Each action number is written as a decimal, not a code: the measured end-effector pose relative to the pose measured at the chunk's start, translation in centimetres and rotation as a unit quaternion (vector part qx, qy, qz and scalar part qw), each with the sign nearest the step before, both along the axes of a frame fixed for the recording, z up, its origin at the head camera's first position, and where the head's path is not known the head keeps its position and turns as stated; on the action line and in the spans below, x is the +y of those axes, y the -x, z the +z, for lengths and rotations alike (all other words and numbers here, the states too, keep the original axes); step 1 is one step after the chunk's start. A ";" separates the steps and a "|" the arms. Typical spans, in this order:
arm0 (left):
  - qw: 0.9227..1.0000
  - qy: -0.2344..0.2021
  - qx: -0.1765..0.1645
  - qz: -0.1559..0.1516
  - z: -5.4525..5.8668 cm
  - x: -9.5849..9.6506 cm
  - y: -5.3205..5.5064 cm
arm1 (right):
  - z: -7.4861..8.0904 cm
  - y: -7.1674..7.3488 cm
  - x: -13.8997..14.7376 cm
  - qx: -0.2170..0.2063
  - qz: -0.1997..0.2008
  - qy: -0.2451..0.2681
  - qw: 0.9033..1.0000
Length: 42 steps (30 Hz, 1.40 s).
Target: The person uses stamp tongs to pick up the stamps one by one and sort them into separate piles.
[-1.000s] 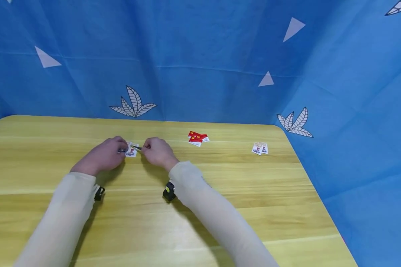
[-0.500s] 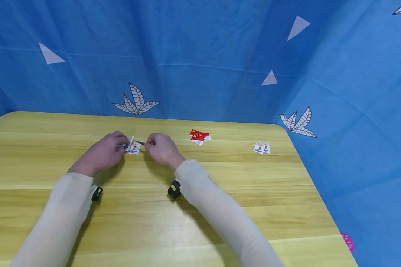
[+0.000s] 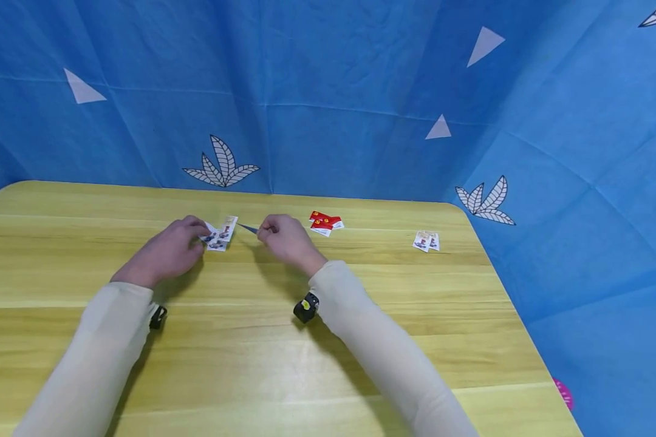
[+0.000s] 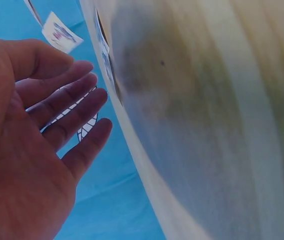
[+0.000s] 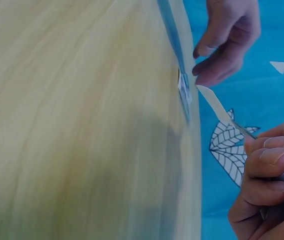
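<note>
My right hand [image 3: 288,240] pinches a slim pair of tweezers [image 5: 245,131] between thumb and fingers. At the tweezers' tips is a small white stamp [image 5: 215,104], its face showing in the head view above another stamp [image 3: 216,246] on the table. My left hand [image 3: 170,252] is just left of them, fingers loosely bent and fingertips right at the edge of a tilted stamp [image 3: 208,233]. In the left wrist view the fingers [image 4: 92,107] spread gently, and a printed stamp [image 4: 60,32] shows past the thumb.
Several small red stamps [image 3: 322,224] overlap near the back of the table [image 3: 328,315]. Two more pictured stamps [image 3: 423,241] lie at the right. Behind the table hangs a blue cloth [image 3: 328,109], which also closes off the right side.
My right hand has moved right with the tweezers, drawing the pinched stamp away from the left hand. The left hand has stayed nearly in place; more of the stamps shows between the hands.
</note>
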<state>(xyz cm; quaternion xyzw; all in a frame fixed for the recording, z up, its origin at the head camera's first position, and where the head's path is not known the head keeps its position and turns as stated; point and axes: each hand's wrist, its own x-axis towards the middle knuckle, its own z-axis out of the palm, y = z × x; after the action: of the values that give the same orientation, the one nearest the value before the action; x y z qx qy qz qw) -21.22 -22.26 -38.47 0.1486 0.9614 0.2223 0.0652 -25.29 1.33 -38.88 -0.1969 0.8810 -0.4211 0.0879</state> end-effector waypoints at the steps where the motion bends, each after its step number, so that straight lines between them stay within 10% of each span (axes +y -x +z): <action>1: 1.000 0.002 -0.005 0.001 0.0 0.0 0.0 | 0.1 -0.1 0.3 0.001 0.001 0.000 1.000; 42: 0.999 0.036 -0.041 0.001 0.0 0.1 0.5 | 0.0 -1.1 5.9 -0.018 -0.006 0.025 1.000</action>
<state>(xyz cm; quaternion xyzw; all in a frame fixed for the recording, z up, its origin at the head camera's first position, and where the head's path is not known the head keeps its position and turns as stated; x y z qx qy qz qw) -21.71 -22.13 -38.49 0.1365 0.9654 0.1932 0.1093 -24.18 7.27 -38.93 -0.1859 0.8699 -0.4466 0.0964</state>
